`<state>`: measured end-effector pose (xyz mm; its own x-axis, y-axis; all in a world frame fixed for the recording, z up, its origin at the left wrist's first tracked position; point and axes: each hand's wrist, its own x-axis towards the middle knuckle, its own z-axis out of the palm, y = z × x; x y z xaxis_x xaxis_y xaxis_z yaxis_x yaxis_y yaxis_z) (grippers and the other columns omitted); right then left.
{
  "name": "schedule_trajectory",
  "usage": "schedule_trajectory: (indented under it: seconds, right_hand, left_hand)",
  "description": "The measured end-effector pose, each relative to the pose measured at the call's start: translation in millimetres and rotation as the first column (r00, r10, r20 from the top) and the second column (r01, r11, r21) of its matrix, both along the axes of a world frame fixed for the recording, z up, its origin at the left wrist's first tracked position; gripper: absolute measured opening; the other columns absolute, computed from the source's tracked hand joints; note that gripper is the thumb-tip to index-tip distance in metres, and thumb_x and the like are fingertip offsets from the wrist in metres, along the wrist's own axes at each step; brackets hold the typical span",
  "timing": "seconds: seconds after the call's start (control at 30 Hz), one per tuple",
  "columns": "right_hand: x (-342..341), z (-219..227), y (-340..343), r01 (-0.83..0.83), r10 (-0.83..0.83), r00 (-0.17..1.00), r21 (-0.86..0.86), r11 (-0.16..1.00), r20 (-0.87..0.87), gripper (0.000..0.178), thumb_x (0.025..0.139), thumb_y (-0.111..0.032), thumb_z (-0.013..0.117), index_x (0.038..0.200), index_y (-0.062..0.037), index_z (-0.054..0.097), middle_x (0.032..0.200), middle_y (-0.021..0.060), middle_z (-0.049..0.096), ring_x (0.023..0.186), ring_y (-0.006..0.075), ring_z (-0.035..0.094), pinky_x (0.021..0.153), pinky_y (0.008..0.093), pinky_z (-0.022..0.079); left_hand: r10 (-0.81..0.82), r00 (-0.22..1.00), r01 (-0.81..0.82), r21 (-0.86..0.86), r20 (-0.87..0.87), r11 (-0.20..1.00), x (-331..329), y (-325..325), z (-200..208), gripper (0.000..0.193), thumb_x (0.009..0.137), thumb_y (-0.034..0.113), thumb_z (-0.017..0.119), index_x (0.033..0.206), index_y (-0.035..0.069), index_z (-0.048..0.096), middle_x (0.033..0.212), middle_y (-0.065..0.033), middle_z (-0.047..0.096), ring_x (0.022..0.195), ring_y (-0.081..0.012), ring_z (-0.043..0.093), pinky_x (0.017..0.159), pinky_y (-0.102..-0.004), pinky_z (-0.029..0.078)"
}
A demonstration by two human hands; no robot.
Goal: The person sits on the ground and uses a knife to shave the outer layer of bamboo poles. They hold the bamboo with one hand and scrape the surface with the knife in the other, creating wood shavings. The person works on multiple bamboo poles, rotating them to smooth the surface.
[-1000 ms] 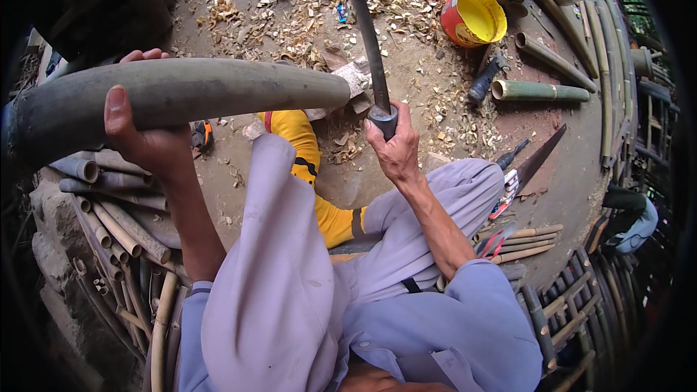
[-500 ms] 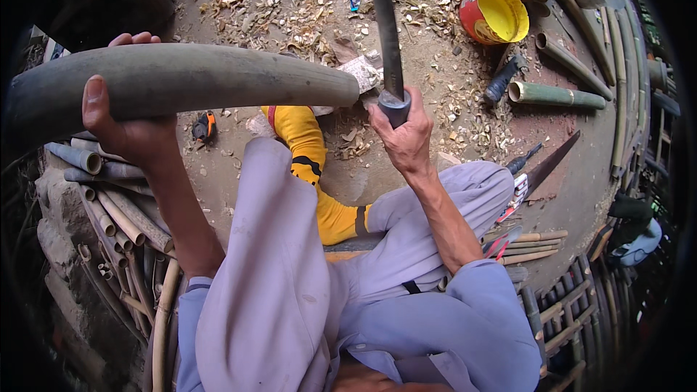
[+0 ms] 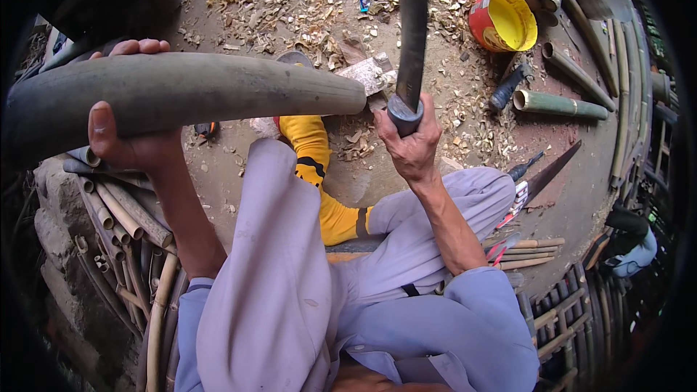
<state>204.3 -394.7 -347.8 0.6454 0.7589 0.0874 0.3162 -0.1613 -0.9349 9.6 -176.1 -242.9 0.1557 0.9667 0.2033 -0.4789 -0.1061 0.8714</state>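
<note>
My left hand (image 3: 149, 151) is wrapped round a thick, dark grey-green bamboo pole (image 3: 239, 87), thumb below and fingertips over the far side. The pole lies roughly level across the upper left, its narrower end pointing right. Above my right knee, my right hand (image 3: 415, 151) is closed round the handle of a machete (image 3: 412, 29). Its long dark blade stands nearly upright in view, the tip cut off by the top edge. A small gap separates the blade from the pole's end. Most of the handle is hidden by my fingers.
Wood chips (image 3: 276, 7) litter the ground ahead. A red and yellow bucket (image 3: 501, 20) stands at the upper right, near cut bamboo pieces (image 3: 563, 101). A handsaw (image 3: 552, 170) lies beyond my right knee. Bamboo lengths (image 3: 134, 210) are piled at the left, beside a rock (image 3: 62, 203).
The machete's blade has swung to the right and stands more upright. My left hand keeps its grip on the bamboo pole. The whole view has shifted slightly.
</note>
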Motion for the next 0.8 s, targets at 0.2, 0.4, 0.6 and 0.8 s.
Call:
schedule_trajectory:
  seconds: [0.2, 0.4, 0.6, 0.8]
  right_hand:
    - [10, -120, -31, -0.182, 0.166, 0.983, -0.437, 0.881, -0.076, 0.037, 0.081, -0.025, 0.068, 0.101, 0.0001, 0.051, 0.07, 0.0107, 0.063, 0.059, 0.0231, 0.063, 0.053, 0.0355, 0.05]
    - [23, -42, -14, -0.168, 0.108, 0.981, -0.421, 0.891, -0.162, 0.041, 0.081, -0.022, 0.069, 0.109, 0.0007, 0.051, 0.076, 0.0139, 0.066, 0.068, 0.0262, 0.066, 0.059, 0.0348, 0.051]
    - [17, 4, -4, 0.045, -0.056, 0.997, 0.211, 0.976, 0.047, 0.047, 0.081, -0.011, 0.073, 0.116, -0.0003, 0.045, 0.076, 0.0053, 0.062, 0.064, 0.0115, 0.061, 0.058, 0.0251, 0.05]
    - [32, -101, -19, -0.132, 0.126, 0.991, -0.493, 0.86, -0.044, 0.035, 0.085, -0.029, 0.066, 0.096, 0.0014, 0.052, 0.07, 0.012, 0.065, 0.059, 0.0203, 0.065, 0.055, 0.0322, 0.052]
  left_hand:
    - [-0.031, 0.999, 0.032, 0.034, -0.015, 0.999, 10, -2, 7, 0.069, 0.065, 0.04, 0.06, 0.122, 0.004, 0.045, 0.107, -0.019, 0.05, 0.103, -0.0339, 0.05, 0.1, -0.05, 0.036]
    - [-0.114, 0.993, 0.11, 0.115, 0.031, 0.987, -7, 3, 14, 0.075, 0.062, 0.042, 0.061, 0.125, 0.005, 0.044, 0.107, -0.0159, 0.048, 0.101, -0.0311, 0.049, 0.1, -0.0503, 0.034]
    - [-0.441, 0.892, 0.41, 0.233, 0.099, 0.882, -3, 17, -16, 0.079, 0.063, 0.04, 0.061, 0.13, 0.005, 0.039, 0.109, -0.0161, 0.049, 0.104, -0.0315, 0.049, 0.103, -0.0504, 0.032]
    - [-0.511, 0.859, 0.477, 0.309, 0.033, 0.823, 8, 19, -6, 0.08, 0.064, 0.039, 0.063, 0.131, 0.005, 0.038, 0.111, -0.0172, 0.049, 0.106, -0.032, 0.049, 0.105, -0.05, 0.03]
